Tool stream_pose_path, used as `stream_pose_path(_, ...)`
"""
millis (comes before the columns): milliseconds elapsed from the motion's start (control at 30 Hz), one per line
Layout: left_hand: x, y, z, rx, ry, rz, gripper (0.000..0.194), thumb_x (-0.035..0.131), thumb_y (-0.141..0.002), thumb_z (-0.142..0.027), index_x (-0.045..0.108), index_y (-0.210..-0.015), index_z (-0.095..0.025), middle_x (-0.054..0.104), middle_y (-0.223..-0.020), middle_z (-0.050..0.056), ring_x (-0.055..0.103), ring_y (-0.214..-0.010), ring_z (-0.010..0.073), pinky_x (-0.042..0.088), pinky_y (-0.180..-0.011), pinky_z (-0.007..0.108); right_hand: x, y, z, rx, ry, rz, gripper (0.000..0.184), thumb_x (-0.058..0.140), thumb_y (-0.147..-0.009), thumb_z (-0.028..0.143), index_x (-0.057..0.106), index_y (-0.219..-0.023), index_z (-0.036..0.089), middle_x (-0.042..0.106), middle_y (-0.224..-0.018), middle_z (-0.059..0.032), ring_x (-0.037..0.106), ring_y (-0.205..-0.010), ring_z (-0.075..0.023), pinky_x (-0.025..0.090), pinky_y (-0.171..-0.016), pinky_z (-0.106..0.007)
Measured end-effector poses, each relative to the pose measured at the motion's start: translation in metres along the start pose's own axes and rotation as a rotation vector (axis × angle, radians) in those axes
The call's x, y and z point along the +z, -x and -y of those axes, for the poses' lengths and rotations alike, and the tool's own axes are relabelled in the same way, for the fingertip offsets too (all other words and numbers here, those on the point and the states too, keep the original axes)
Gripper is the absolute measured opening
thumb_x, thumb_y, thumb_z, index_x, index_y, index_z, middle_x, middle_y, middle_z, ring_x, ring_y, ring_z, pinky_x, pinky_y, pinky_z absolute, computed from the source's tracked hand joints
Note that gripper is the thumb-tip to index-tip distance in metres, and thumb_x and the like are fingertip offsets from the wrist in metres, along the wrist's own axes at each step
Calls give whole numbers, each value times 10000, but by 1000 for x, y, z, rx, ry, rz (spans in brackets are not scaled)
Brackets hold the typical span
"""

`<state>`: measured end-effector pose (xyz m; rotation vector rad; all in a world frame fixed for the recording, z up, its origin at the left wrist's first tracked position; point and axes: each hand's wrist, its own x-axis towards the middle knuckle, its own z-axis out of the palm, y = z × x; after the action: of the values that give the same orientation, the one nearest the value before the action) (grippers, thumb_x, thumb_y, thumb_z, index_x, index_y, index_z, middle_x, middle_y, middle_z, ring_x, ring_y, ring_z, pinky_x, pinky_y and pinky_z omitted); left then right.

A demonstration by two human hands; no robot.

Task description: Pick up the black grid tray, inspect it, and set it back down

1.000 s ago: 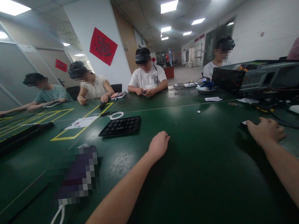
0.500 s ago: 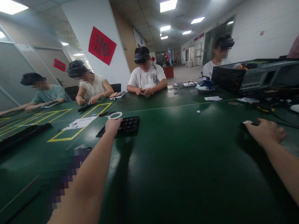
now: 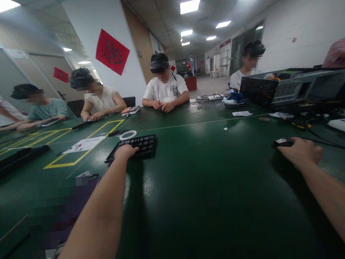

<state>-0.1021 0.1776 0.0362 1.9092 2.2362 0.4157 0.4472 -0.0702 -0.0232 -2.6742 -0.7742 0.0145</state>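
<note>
My left hand (image 3: 125,152) reaches far forward and lies on the near edge of a black keyboard (image 3: 138,143), fingers curled over that edge. My right hand (image 3: 301,152) rests on the green table (image 3: 202,176) at the right. Its fingers are bent around a small black device with a white label (image 3: 281,142), which is partly hidden under the fingertips. Both forearms stretch across the table top.
A white ring (image 3: 128,134) lies just beyond the keyboard, and a paper sheet (image 3: 82,144) sits in a yellow taped box. A long black bar (image 3: 8,160) lies left. Open electronic equipment (image 3: 307,85) and cables crowd the right. Several people sit opposite.
My left hand went from the table's middle forward and left to the keyboard, then settled on its near edge. My right hand stayed on the small black device. The view shifted slightly.
</note>
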Motion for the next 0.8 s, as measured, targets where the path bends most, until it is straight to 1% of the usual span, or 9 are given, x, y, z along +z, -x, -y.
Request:
stream_pose_path(67,-3,3,-1,-39,-86,28,319,698,-652,-441,627,-706,-136,679,-892,190,589,-1025,371,445,-812,374,0,0,0,-3,5,2,605,473,-779,454,486,-1298,144,452,-1308,-212,391,-1240,-357,309,-977,-443)
stream_pose_path(167,-9,14,-6,-48,-157,44,305,691,-683,-415,627,-746,-124,679,-907,179,590,-1027,343,446,-812,346,-2,2,2,9,18,17,588,469,-796,443,482,-1301,141,451,-1316,-206,388,-1252,-350,305,-994,-431)
stream_pose_path(333,-10,40,-23,-48,-207,24,248,617,-755,-351,644,-792,-107,666,-962,226,595,-1012,366,454,-785,391,-7,4,7,-7,34,37,578,494,-812,458,485,-1310,164,472,-1305,-193,421,-1232,-356,341,-968,-420)
stream_pose_path(433,-4,63,-39,1,-208,11,311,569,-787,-404,653,-844,-110,646,-1049,234,586,-1024,363,446,-782,383,-10,9,16,-92,-27,74,556,530,-808,404,506,-1291,128,542,-1245,-182,474,-1188,-329,347,-975,-412)
stream_pose_path(500,1,85,-53,75,-170,-11,353,529,-808,-452,652,-861,-126,650,-1046,206,593,-1006,337,443,-764,355,-12,17,28,-188,-198,119,537,569,-779,364,541,-1255,116,574,-1222,-155,506,-1151,-305,363,-974,-406)
stream_pose_path(600,9,129,-79,276,58,-67,310,517,-823,-445,644,-844,-163,670,-910,123,622,-879,262,433,-677,297,-13,44,51,-370,-590,276,523,640,-694,308,593,-1183,129,606,-1184,-115,548,-1090,-258,400,-957,-385)
stream_pose_path(667,16,163,-98,380,230,-43,274,525,-825,-422,638,-833,-172,657,-795,78,615,-754,215,418,-619,281,-15,70,67,-491,-794,471,525,687,-640,314,619,-1137,158,624,-1151,-92,564,-1060,-241,406,-961,-392)
stream_pose_path(700,20,180,-107,424,324,-34,265,530,-826,-409,636,-850,-167,651,-782,70,607,-730,203,418,-610,279,-16,84,74,-545,-884,585,529,709,-616,316,627,-1121,179,630,-1140,-78,572,-1043,-232,405,-967,-397)
stream_pose_path(800,33,224,-129,495,523,-20,277,555,-818,-388,627,-924,-142,651,-858,89,601,-775,204,442,-646,295,-18,122,87,-675,-1125,875,454,760,-564,276,664,-1001,201,665,-1041,-40,599,-969,-199,444,-931,-373)
